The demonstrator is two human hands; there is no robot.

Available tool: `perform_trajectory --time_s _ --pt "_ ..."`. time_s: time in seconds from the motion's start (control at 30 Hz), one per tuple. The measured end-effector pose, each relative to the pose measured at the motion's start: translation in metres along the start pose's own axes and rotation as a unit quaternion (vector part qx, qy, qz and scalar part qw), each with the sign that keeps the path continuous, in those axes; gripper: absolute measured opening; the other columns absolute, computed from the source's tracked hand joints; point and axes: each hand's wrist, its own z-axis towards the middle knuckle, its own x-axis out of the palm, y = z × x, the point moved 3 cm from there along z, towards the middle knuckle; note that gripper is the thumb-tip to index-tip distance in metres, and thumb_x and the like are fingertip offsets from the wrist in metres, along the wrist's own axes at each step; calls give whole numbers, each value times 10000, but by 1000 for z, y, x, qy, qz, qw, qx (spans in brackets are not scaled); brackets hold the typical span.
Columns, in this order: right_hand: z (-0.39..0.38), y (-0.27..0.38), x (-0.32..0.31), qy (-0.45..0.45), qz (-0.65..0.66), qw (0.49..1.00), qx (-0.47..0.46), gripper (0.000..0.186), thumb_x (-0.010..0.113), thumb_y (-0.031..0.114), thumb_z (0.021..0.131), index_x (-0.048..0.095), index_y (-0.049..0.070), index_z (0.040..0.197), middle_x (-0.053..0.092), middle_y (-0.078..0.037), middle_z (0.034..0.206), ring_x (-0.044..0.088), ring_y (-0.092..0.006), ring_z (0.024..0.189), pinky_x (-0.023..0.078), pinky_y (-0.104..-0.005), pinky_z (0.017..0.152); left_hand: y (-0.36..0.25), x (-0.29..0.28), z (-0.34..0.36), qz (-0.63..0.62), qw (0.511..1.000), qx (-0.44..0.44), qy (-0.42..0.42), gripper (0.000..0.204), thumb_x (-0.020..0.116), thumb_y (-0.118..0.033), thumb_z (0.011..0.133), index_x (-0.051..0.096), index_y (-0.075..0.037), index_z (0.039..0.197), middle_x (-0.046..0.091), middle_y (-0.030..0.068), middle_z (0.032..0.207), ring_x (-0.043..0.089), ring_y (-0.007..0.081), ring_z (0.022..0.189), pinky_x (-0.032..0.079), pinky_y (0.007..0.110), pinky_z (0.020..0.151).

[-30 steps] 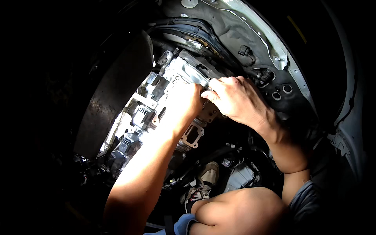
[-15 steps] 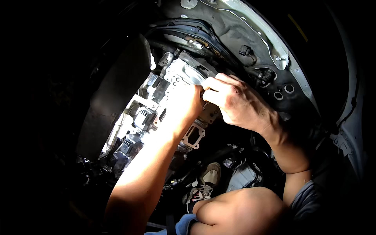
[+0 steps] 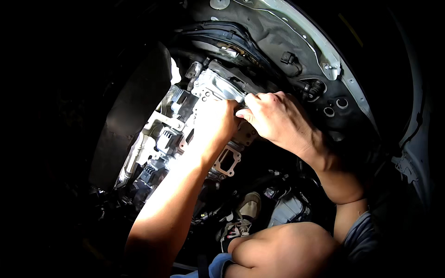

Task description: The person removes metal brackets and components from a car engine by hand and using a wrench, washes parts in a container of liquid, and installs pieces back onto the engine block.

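Engine point(image 3: 219, 87): in bay point(image 3: 265, 28), right of dark panel point(image 3: 132, 118) | left hand point(image 3: 218, 116): over engine, fingers hidden, grip cannot tell | right hand point(image 3: 279, 118): together with left, fingers bent, grip cannot tell | plug point(image 3: 287, 57): beyond right hand.

bright white light falls at the centre, fading across a grey vehicle body panel point(image 3: 266, 34) with a pale metal rim point(image 3: 309, 28); darkness surrounds them, a dim yellow strip point(image 3: 351, 30) showing upper right.
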Motion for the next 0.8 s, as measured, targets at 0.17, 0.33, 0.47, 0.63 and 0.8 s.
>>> perform_trajectory --time_s 0.17,0.33,0.47,0.63,0.8 --pt "-15 -21 10 -110 -40 977 -179 196 638 31 849 589 61 1036 598 -113 1087 627 -281 987 571 -409 733 4 24 8 -19 996 13 83 168 677 -61 739 720 -35 900 687 195 794 687 351 733 553 418 668" --pt "-13 -22 12 -86 11 996 -17 96 615 59 863 598 -31 891 660 -162 787 689 -334 742 571 -389 699 0 26 8 -56 997 38 43 198 678 -102 745 707 -55 935 686 199 811 685 357 754 560 427 674" --pt "-14 -20 8 -123 -34 974 -189 31 583 16 870 592 0 895 622 -148 869 688 -294 725 578 -380 666 -9 16 5 -7 999 7 46 228 664 -120 758 697 -71 978 690 214 841 690 359 797 567 419 649" --pt "-13 -19 13 -100 43 994 -11 150 644 127 887 576 4 939 628 -167 788 655 -360 746 531 -415 647 -4 21 5 -25 999 11 38 243 715 -167 756 716 -78 982 697 185 840 690 354 802 560 438 708" --pt "-27 -25 2 -213 72 967 -123 97 624 71 889 570 -3 856 638 -137 727 664 -307 627 536 -350 543 -3 20 5 -5 999 -2 31 228 709 -204 776 730 -85 969 696 179 816 687 344 783 556 426 700"
